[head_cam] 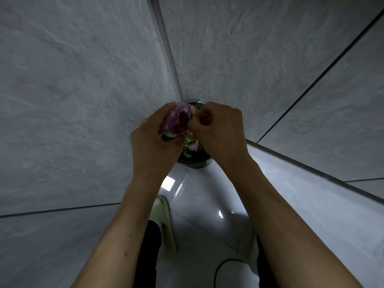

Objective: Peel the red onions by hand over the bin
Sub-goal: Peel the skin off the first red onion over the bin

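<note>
The red onion (176,121) sits in the left hand (154,140), held in the air directly over the bin (195,161) in the corner where two grey tiled walls (83,80) meet. Its long axis runs roughly from the lower left, deep in the palm, up toward the far corner, with the upper end rising just past the fingertips. Purple skin shows, with a darker red patch in the middle and a pale edge low down.

The left hand's fingers are curled around the onion from the left and underneath, cupping it. The right hand (216,129) is closed tight beside it, thumb and fingers (192,126) pinching at the onion's right side; the exact piece of skin they pinch is too small to make out.

Below the hands, the dark round bin holds scraps: a loose purple peel (194,146) and some green bits. It stands on a glossy white floor (199,196). Pale green slippers (166,221) and dark trouser legs (148,256) show between the forearms, and a thin black cable (220,267) loops on the floor. No writing or labels can be read anywhere.
</note>
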### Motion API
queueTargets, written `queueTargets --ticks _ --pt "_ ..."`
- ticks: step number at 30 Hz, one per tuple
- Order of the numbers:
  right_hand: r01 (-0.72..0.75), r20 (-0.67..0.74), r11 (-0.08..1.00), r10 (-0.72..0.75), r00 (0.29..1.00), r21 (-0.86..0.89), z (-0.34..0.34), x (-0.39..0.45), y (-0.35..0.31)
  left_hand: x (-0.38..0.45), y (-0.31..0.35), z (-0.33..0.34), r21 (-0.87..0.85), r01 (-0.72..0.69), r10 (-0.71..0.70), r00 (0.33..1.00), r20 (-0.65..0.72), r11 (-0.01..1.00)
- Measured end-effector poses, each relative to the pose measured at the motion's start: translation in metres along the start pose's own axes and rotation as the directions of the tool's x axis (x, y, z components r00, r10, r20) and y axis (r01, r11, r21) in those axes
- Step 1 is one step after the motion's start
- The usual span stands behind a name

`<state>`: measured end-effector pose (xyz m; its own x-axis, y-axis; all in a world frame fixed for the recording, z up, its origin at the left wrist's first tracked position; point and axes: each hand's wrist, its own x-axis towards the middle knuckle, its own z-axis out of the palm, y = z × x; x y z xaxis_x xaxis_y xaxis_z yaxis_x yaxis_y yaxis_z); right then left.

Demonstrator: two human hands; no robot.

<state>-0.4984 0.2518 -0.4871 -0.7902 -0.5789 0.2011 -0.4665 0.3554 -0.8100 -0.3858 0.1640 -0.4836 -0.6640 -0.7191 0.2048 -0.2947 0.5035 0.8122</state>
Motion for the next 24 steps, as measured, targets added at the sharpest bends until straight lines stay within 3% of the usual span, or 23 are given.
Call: queueTargets --ticks 3,6,8,11,14,18,24 --pt "-0.126 0.021 0.974 0.124 0.992 0.186 -0.007 0.0 -0.005 0.003 0.002 -0.002 -0.172 0.106 -0.104 0.994 0.02 0.979" --pt "-0.321 0.148 0.824 0.285 0.947 0.468 -0.015 0.002 -0.007 0.006 0.001 -0.003 -0.285 0.166 -0.159 0.986 0.045 0.944" --pt "-0.369 0.206 0.761 0.306 0.93 0.533 -0.017 0.003 -0.008 0.006 0.001 -0.002 -0.353 0.213 -0.207 0.977 0.055 0.911" --pt "-0.328 0.198 0.799 0.263 0.944 0.504 -0.016 0.003 -0.006 0.006 0.0 0.001 -0.374 0.25 -0.25 0.967 0.05 0.893" --pt "-0.2 0.143 0.91 0.158 0.977 0.363 -0.013 0.0 -0.006 0.006 0.001 0.002 -0.368 0.264 -0.274 0.961 0.023 0.892" --pt "-0.073 0.106 0.975 0.052 0.993 0.212 -0.011 -0.004 -0.01 0.004 0.003 0.002 -0.303 0.208 -0.22 0.976 -0.003 0.93" --pt "-0.162 0.145 0.96 0.131 0.981 0.227 -0.016 -0.001 -0.007 0.002 0.003 0.001 -0.118 0.115 -0.122 0.991 -0.051 0.986"
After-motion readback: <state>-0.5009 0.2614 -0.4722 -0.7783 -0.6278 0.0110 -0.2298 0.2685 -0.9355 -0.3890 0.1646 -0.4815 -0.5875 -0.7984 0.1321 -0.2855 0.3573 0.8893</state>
